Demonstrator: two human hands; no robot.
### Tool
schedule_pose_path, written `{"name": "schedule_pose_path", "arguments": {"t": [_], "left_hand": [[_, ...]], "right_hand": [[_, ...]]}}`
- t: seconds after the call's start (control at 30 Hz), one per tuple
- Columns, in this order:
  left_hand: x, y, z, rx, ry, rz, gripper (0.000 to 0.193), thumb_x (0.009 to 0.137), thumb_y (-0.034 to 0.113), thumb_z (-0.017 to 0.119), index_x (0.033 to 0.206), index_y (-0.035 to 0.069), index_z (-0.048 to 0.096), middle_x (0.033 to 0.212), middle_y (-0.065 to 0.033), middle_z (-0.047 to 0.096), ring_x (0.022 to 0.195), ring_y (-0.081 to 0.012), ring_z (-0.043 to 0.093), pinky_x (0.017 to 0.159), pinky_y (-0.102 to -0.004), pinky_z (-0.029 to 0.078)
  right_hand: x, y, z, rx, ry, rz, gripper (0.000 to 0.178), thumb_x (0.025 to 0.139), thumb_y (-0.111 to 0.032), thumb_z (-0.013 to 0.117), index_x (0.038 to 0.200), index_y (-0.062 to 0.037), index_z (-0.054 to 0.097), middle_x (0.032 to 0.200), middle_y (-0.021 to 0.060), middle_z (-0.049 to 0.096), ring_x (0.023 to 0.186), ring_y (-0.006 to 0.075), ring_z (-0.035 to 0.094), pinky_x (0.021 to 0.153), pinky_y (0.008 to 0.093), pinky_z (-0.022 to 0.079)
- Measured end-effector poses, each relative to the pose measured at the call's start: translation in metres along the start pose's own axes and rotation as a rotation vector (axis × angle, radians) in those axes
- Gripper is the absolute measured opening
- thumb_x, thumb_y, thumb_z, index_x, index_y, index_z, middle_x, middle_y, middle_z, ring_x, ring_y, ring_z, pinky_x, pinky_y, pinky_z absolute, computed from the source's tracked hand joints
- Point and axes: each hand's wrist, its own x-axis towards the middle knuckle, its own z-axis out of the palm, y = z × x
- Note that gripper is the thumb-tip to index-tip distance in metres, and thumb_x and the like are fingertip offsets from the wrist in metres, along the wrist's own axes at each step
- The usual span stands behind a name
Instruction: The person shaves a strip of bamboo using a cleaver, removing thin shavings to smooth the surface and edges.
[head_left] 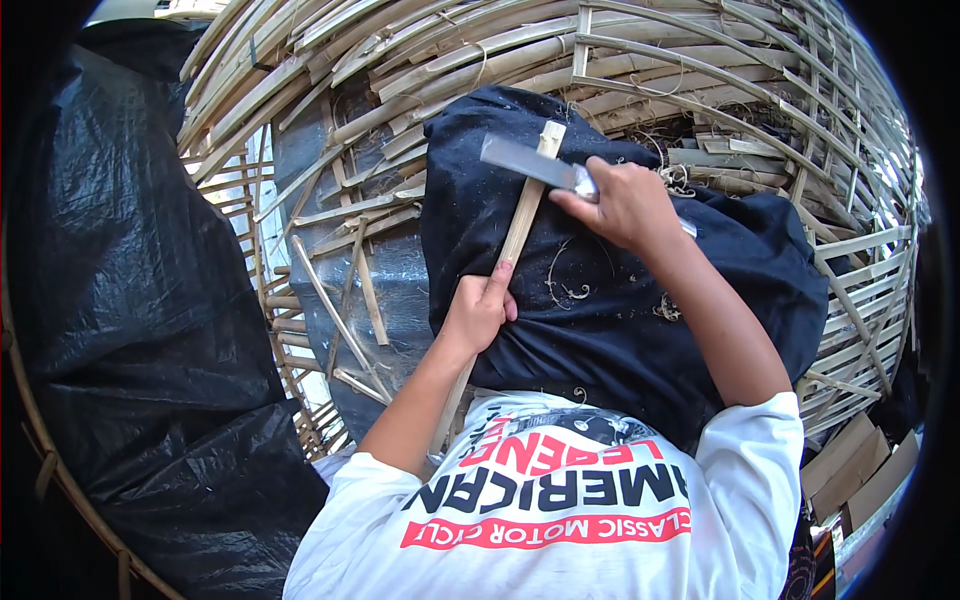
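Observation:
My left hand (481, 312) is wrapped round a pale bamboo strip (521, 221), which slants from near my body up across the dark cloth (640, 300) over my lap. In my right hand (632, 203) is the handle of a broad-bladed knife (525, 164). Its flat metal blade points left and crosses over the strip below the strip's far end. From this view I cannot tell how deep the edge touches the bamboo. Thin curled shavings (575, 292) lie on the cloth between my hands and to the right.
Split bamboo strips (450, 70) are piled beyond my knees. A curved bamboo lattice (850, 110) rises at the right. Black plastic sheeting (140, 300) hangs at the left, and loose bamboo pieces (368, 285) rest beside the cloth. Cardboard (850, 470) stands at the lower right.

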Motion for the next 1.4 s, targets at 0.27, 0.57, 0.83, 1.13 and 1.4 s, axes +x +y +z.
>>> {"name": "schedule_pose_path", "arguments": {"t": [0.27,0.57,0.83,1.13,1.4], "left_hand": [[0.001,0.007,0.000,-0.063,-0.031,-0.023,0.075,0.097,0.061,0.042,0.060,-0.002,0.056,0.045,0.0009,0.040,0.035,-0.0084,0.037,0.034,-0.0248,0.029],[0.005,-0.011,0.006,-0.043,0.009,0.155,0.078,0.097,0.062,0.042,0.060,-0.004,0.060,0.044,0.0025,0.038,0.035,-0.0072,0.035,0.035,-0.0243,0.026],[0.003,0.007,-0.007,-0.098,-0.141,-0.049,0.082,0.095,0.066,0.042,0.065,-0.007,0.064,0.044,0.0042,0.036,0.037,-0.0057,0.032,0.037,-0.0234,0.027],[0.001,0.009,-0.004,-0.089,-0.077,-0.014,0.081,0.095,0.065,0.043,0.064,-0.006,0.065,0.045,0.0008,0.043,0.038,-0.0075,0.038,0.038,-0.0243,0.031],[0.003,-0.001,0.005,0.056,0.058,0.071,0.071,0.099,0.055,0.045,0.062,-0.003,0.065,0.051,-0.0110,0.058,0.052,-0.0177,0.059,0.055,-0.0330,0.046]], "right_hand": [[0.020,0.014,-0.004,-0.020,0.074,0.034,0.069,0.083,-0.070,0.055,0.075,-0.0020,0.063,0.065,0.0208,0.065,0.066,0.0382,0.068,0.061,0.0461,0.055],[0.031,0.026,-0.005,-0.067,-0.011,0.118,0.073,0.085,-0.070,0.052,0.079,0.0013,0.068,0.072,0.0228,0.067,0.069,0.0391,0.068,0.065,0.0479,0.055],[-0.003,0.045,-0.011,0.280,-0.015,0.497,0.073,0.093,-0.064,0.045,0.074,0.0040,0.063,0.070,0.0275,0.062,0.076,0.0465,0.062,0.070,0.0495,0.047],[-0.021,-0.030,-0.031,0.184,-0.044,0.014,0.060,0.081,-0.059,0.066,0.069,-0.0006,0.061,0.060,0.0200,0.061,0.061,0.0397,0.064,0.059,0.0456,0.052],[-0.011,-0.016,0.003,0.027,-0.002,-0.120,0.065,0.077,-0.069,0.063,0.065,-0.0045,0.061,0.055,0.0160,0.061,0.053,0.0348,0.064,0.052,0.0428,0.052]]}}
